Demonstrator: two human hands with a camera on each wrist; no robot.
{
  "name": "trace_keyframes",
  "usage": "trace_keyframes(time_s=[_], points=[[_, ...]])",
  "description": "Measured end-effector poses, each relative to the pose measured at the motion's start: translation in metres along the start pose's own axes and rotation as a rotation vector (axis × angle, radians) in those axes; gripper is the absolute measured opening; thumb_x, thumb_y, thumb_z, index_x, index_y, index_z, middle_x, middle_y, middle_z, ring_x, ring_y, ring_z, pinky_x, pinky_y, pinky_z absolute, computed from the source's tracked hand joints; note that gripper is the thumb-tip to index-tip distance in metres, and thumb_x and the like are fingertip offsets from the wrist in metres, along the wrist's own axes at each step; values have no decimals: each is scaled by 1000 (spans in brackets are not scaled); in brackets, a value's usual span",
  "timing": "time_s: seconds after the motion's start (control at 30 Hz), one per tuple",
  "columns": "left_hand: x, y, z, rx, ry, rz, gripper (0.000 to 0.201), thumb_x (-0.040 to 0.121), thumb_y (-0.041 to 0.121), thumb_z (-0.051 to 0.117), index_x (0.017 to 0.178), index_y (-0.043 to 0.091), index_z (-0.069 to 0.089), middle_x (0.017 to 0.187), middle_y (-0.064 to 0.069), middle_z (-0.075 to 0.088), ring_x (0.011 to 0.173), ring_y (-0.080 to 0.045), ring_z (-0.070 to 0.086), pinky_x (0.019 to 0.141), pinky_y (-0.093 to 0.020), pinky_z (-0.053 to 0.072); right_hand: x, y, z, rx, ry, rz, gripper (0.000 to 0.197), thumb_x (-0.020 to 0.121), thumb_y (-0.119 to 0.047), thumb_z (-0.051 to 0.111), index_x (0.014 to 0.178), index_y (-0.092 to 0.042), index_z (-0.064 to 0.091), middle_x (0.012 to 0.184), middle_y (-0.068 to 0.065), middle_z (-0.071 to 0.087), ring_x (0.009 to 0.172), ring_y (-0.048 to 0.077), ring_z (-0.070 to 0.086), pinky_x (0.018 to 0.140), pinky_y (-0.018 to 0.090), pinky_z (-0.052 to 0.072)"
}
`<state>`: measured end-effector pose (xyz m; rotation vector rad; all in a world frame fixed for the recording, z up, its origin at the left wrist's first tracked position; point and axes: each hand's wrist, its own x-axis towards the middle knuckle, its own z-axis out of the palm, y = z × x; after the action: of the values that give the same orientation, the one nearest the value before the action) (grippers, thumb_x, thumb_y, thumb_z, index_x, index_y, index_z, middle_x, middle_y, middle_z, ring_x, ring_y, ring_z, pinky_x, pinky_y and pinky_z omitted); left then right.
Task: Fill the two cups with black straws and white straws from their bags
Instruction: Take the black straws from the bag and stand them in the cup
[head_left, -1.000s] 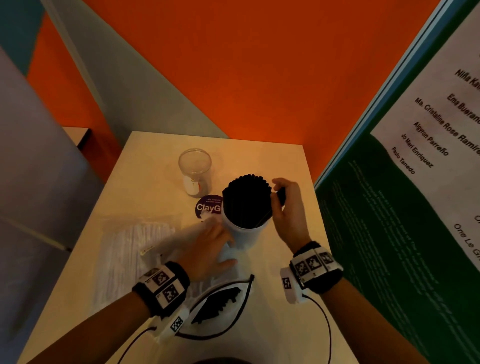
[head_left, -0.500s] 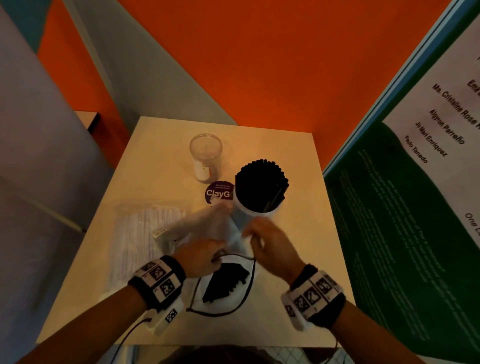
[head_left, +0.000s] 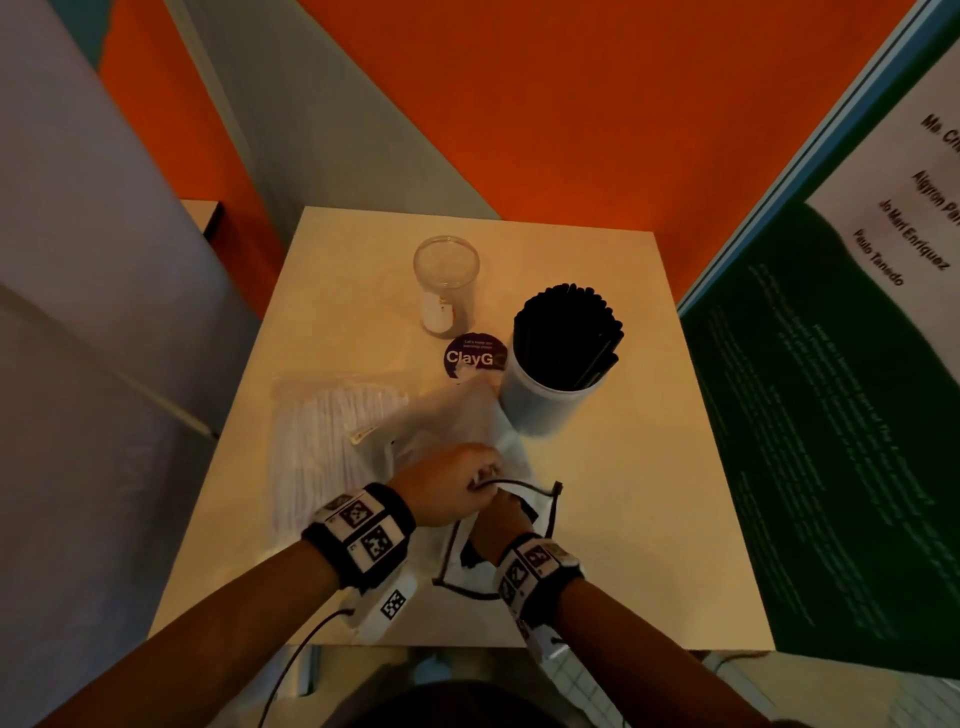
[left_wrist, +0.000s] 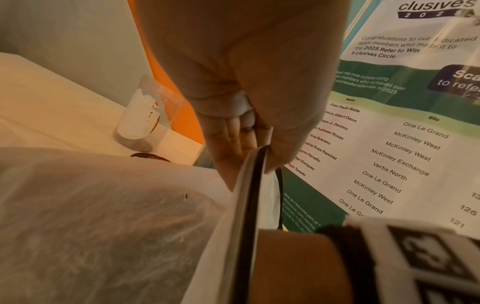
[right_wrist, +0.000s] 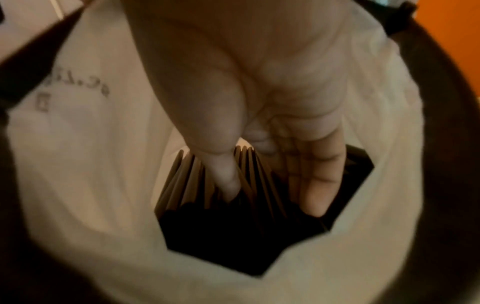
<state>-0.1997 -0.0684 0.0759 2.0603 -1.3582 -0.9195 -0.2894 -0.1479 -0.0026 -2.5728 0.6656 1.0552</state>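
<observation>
A white cup (head_left: 550, 410) packed with black straws (head_left: 566, 332) stands at the table's right. Behind it to the left is an empty clear cup (head_left: 447, 280), also seen as the clear cup (left_wrist: 141, 119). The bag of white straws (head_left: 332, 441) lies flat at the left. My left hand (head_left: 467, 483) pinches the black-edged rim (left_wrist: 254, 164) of the white straw bag (left_wrist: 103, 216) and holds it apart. My right hand (head_left: 498, 514) is inside that bag; its thumb (right_wrist: 223, 174) and fingers (right_wrist: 311, 185) close around a bunch of black straws (right_wrist: 197, 185).
A purple round ClayGo sticker (head_left: 475, 357) is on the table (head_left: 623, 519) between the cups. A green and white poster board (head_left: 831, 415) stands close along the right edge. Orange and grey walls close the back. Cables hang from both wristbands.
My right hand left the top of the filled cup, came down to the bag's mouth and went inside. My left hand shifted from the bag's body to its rim.
</observation>
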Motion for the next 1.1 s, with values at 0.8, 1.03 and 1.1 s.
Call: trace_keyframes(time_s=[0.8,1.03,1.1], points=[[10,-5,6,192,-92,118,31,90,35,58,120,24,54,117,7,57,102,-12,55,82,-21,42,-74,61,-43,-48,-237,-97,28,97,-5,38,115,5,57,125,23,57,88,31,57,68,29,39],[30,38,22,161,-218,206,81,70,80,55,133,31,41,132,12,46,119,-6,43,99,-28,40,-143,133,-114,-240,-53,-52,30,97,-17,39,123,-19,54,127,2,57,121,25,51,108,47,32],[39,57,29,101,-245,179,83,69,78,59,135,36,34,131,12,47,114,-6,49,95,-26,43,-157,142,-134,-277,65,-69,26,98,-18,39,119,-22,54,122,1,59,117,25,52,106,48,28]])
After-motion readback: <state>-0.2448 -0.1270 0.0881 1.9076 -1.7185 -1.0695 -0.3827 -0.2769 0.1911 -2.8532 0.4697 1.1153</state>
